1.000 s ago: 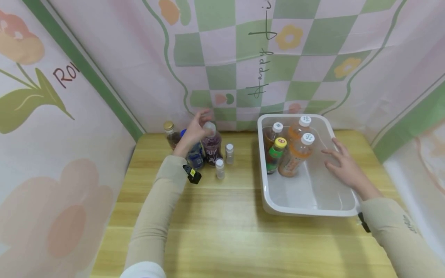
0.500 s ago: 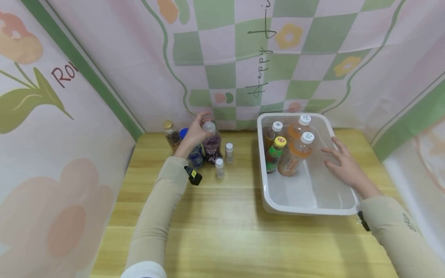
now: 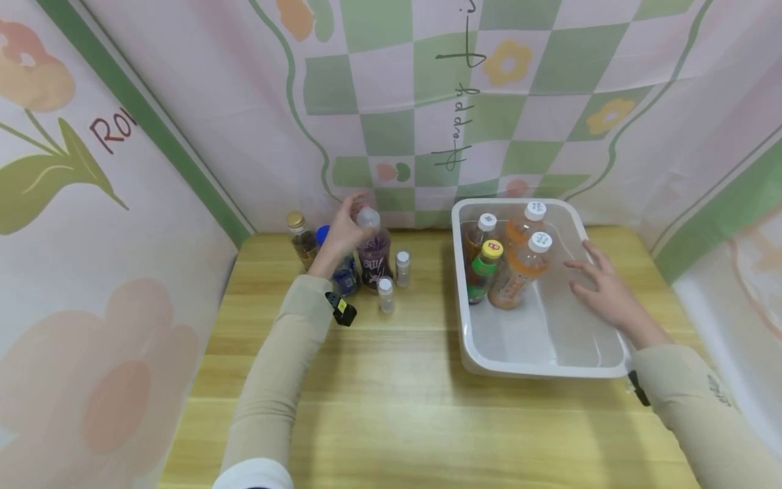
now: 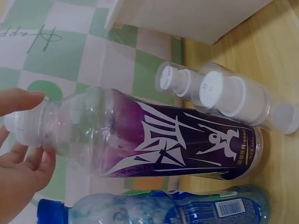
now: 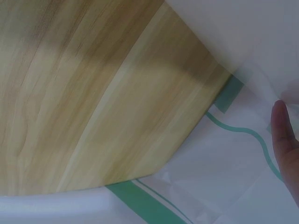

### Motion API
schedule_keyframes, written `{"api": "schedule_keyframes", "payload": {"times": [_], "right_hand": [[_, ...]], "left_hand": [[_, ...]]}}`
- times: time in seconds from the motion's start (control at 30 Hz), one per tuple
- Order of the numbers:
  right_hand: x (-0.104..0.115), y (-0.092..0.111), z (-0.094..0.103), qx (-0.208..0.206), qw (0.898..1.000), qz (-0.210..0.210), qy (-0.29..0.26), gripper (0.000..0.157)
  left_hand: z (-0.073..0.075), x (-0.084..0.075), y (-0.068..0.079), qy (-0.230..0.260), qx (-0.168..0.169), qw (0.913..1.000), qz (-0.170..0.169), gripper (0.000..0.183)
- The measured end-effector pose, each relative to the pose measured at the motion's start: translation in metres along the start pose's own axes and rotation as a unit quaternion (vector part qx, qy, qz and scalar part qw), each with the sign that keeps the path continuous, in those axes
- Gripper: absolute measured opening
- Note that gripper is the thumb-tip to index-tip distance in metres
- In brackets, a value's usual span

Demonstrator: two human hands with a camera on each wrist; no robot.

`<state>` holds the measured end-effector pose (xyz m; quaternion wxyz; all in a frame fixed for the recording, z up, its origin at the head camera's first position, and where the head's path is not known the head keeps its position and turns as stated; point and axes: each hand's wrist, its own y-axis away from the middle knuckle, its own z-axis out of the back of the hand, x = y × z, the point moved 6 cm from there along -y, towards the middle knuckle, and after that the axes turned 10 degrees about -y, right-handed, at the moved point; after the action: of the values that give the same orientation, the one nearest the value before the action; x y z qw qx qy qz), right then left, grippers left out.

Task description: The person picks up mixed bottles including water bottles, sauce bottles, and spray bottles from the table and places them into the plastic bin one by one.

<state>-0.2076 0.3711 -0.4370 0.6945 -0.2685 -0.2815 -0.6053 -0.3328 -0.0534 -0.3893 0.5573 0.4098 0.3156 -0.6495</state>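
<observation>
My left hand (image 3: 344, 236) holds a bottle of purple drink (image 4: 154, 135) by its white cap (image 4: 28, 126). In the left wrist view the thumb lies on one side of the cap and the curled fingers on the other. Beside it stand a blue-capped bottle (image 4: 149, 210) and, farther left, a gold-capped bottle (image 3: 302, 238). Two small clear spray bottles (image 3: 385, 295) with white tops (image 3: 402, 258) are at its right. My right hand (image 3: 601, 288) is spread at the right rim of the white bin (image 3: 544, 373), fingers relaxed and gripping nothing.
Inside the bin, along its left and back, stand two orange-drink bottles (image 3: 519, 275), a white-capped dark bottle (image 3: 482, 234) and a yellow-capped green-label bottle (image 3: 484, 272). The wooden table (image 3: 391, 407) meets a patterned cloth wall (image 3: 391, 102) at the back.
The purple drink bottle has shifted slightly to the right with the left hand at its cap. The right hand and the bin look nearly unchanged.
</observation>
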Motion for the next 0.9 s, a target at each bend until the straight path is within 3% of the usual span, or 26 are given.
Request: {"api": "schedule_keyframes", "payload": {"times": [0.5, 0.9], "right_hand": [[0.0, 0.0, 0.0, 0.0, 1.0, 0.0, -0.005, 0.043], [-0.002, -0.001, -0.001, 0.005, 1.0, -0.007, -0.002, 0.043]], "left_hand": [[0.019, -0.024, 0.002, 0.059, -0.081, 0.9948, -0.02, 0.076], [0.031, -0.057, 0.008, 0.063, -0.14, 0.9857, -0.069, 0.071]]}}
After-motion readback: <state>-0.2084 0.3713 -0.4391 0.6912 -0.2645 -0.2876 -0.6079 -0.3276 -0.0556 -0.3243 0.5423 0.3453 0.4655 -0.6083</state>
